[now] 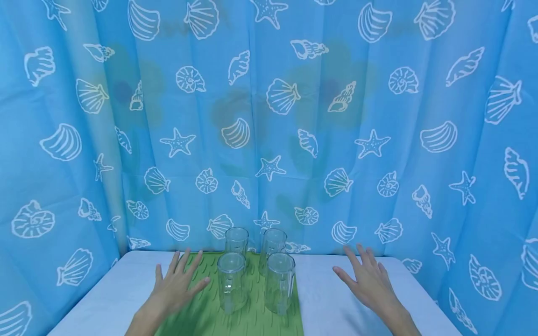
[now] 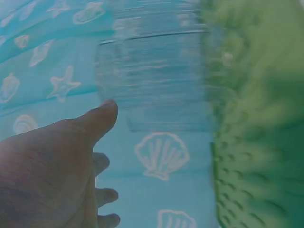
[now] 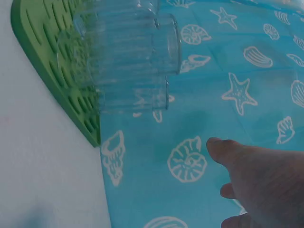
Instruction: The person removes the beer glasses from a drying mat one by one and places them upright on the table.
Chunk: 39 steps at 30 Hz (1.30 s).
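Note:
Several clear drinking glasses stand upright on a green ridged mat (image 1: 197, 310), two in front and two behind. The front left glass (image 1: 231, 287) and front right glass (image 1: 279, 287) are nearest me; the back left glass (image 1: 237, 240) and back right glass (image 1: 273, 242) are partly covered by them. My left hand (image 1: 172, 287) hovers over the mat's left side with fingers spread, holding nothing. To the right of the mat, my right hand (image 1: 370, 282) is held above the white table, fingers apart and without a thing in it. Neither hand touches a glass.
A white-covered table (image 1: 323, 298) lies under the mat. Blue curtains (image 1: 269, 116) with white shells and starfish hang behind the table and along both sides. The mat's far edge reaches close to the back curtain.

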Motion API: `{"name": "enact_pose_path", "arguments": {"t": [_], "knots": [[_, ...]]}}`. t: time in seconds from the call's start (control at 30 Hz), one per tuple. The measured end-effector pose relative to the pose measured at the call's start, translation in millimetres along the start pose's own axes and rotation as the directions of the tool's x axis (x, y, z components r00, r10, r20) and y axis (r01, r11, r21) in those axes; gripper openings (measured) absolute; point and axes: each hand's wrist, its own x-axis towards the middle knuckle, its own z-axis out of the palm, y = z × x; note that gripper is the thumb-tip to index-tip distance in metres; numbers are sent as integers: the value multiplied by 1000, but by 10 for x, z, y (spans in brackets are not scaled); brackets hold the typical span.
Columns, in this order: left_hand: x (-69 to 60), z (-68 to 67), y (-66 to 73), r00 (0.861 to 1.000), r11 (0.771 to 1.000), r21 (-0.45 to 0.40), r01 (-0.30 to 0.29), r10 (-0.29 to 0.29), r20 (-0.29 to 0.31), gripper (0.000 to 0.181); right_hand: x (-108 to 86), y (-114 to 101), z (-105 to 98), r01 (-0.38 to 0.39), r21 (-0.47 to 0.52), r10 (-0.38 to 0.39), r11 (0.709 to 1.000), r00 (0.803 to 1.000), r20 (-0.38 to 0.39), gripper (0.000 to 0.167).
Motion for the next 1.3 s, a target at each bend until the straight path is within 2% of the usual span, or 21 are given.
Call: {"name": "enact_pose_path", "arguments": {"t": [0.2,0.33,0.5,0.7,0.83,0.97,1.2,1.3], "knots": [[-95,138,-130,998,999,30,14,-16,68,81,-3,-167,72,74,94,-61,993,988,-141,63],[-118,213,-187,990,999,23,25,-28,137,80,-9,-280,150,98,187,-63,977,981,-186,53],[-136,353,-238,980,999,-28,41,-35,194,80,-33,-417,190,67,318,-27,946,991,-129,42],[-141,501,-293,964,998,0,60,-58,261,81,-52,-531,258,1,451,15,893,999,-32,30],[-154,549,-311,954,998,-2,57,-54,297,80,-71,-590,311,-16,529,8,849,1000,18,30],[-162,579,-303,945,997,-14,73,-65,321,80,-102,-640,362,-17,595,-42,804,996,84,33],[-163,637,-309,927,996,19,86,-86,366,79,-159,-697,456,-2,746,-176,666,971,160,35],[-165,657,-323,922,996,9,88,-85,377,78,-179,-725,487,-1,774,-215,633,960,178,33]]}}
